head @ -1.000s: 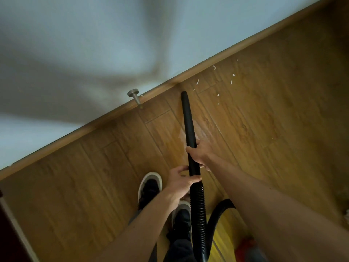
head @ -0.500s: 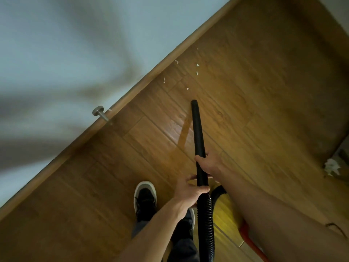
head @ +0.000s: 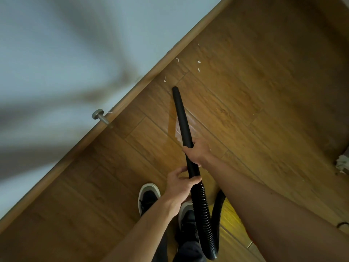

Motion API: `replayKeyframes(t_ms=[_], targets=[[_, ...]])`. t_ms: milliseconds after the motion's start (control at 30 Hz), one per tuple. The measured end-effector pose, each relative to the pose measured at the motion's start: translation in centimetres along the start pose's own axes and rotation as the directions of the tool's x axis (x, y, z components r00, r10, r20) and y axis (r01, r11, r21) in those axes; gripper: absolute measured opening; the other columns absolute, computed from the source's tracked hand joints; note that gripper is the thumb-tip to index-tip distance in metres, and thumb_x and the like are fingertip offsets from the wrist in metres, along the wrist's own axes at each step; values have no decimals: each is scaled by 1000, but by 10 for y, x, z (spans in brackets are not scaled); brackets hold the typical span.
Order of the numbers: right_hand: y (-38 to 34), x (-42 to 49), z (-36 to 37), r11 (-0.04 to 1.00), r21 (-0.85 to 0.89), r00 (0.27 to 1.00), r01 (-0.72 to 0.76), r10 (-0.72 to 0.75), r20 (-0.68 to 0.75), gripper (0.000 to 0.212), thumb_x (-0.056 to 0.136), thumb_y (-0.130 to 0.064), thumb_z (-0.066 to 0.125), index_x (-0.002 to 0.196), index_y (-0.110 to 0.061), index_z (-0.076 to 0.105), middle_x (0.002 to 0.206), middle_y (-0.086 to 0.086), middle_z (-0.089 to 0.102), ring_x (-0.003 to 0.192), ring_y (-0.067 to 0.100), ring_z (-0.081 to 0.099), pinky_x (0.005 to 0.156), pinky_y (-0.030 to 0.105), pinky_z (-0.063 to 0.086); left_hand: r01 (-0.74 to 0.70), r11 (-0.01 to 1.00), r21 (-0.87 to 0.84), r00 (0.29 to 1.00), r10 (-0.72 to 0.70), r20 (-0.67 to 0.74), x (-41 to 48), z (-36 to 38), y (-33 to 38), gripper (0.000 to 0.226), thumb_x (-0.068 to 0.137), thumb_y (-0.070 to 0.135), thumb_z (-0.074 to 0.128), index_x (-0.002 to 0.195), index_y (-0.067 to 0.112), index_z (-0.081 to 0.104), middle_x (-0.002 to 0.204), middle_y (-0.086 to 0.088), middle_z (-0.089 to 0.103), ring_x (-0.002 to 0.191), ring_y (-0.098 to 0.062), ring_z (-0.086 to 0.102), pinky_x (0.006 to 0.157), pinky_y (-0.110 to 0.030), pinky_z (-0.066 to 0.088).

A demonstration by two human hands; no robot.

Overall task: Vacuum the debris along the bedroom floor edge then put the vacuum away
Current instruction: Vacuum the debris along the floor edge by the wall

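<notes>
The hose end of the vacuum tube is clasped by the left hand, its middle is gripped by the right hand, and its tip, brought closer than a moment ago, is held just beside the white scraps by the skirting board, so pickup is judged imminent.

A pale grey-blue wall filled the upper left, crossed by broad, soft, dark shadows. Along its foot ran a wooden baseboard, slanting from the lower left edge to the top of the view. A metal door stop stuck out just above the baseboard's top edge. The floor was brown wood-grain planks, dim toward the right edge, with one brighter yellow patch near the bottom.
</notes>
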State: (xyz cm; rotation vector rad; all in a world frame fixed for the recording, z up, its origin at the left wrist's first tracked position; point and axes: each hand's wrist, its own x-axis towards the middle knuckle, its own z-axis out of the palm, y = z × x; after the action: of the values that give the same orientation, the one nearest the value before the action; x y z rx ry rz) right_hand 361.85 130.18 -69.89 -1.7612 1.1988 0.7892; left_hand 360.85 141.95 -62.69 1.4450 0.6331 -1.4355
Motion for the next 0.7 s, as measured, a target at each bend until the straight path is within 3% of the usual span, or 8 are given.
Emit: replayKeyframes(t_ms=[133, 367, 467, 567, 700], targets=[[-14, 2, 14, 999, -20, 999, 40, -40, 25, 28, 90, -26, 63, 114, -13, 61, 98, 9, 66, 79, 24, 62, 63, 31, 50, -5, 999, -37, 1000, 4, -26, 2, -15, 2, 25, 83, 6, 73, 87, 29, 62, 77, -5, 73, 62, -10, 67, 55, -24, 50], [-43, 16, 21, 996, -59, 998, 70, -70, 2, 28, 90, -27, 63, 112, -11, 60, 93, 7, 61, 72, 20, 56, 51, 27, 39, -24, 999, -34, 999, 23, -37, 16, -33, 18, 23, 82, 8, 75, 95, 25, 66, 72, -4, 74, 73, -23, 69, 66, -38, 52], [-41, 16, 16, 998, -56, 999, 36, -38, -29, 32, 89, -29, 63, 116, -13, 58, 100, 8, 66, 82, 24, 63, 63, 33, 50, -7, 1000, -23, 1000, 6, -19, 17, -29, 20, 26, 82, 9, 75, 99, 26, 65, 84, -8, 75, 77, -22, 69, 72, -39, 54], [-37, 15, 4, 998, -58, 998, -13, 10, -54, 31, 90, -30, 63, 116, -13, 59, 102, 10, 67, 88, 27, 66, 74, 38, 57, 17, 1000, -14, 1000, -16, 18, 15, -21, 25, 25, 82, 10, 75, 91, 31, 62, 90, -10, 74, 78, -21, 69, 68, -35, 53], [-38, 23, -14, 999, -27, 995, -39, 36, -88, 33, 90, -30, 63, 117, -11, 60, 103, 12, 68, 91, 30, 67, 81, 46, 59, 8, 1000, -7, 999, -8, 33, 20, -10, 41, 25, 83, 9, 74, 97, 25, 60, 97, -14, 73, 72, -16, 67, 59, -27, 51]])
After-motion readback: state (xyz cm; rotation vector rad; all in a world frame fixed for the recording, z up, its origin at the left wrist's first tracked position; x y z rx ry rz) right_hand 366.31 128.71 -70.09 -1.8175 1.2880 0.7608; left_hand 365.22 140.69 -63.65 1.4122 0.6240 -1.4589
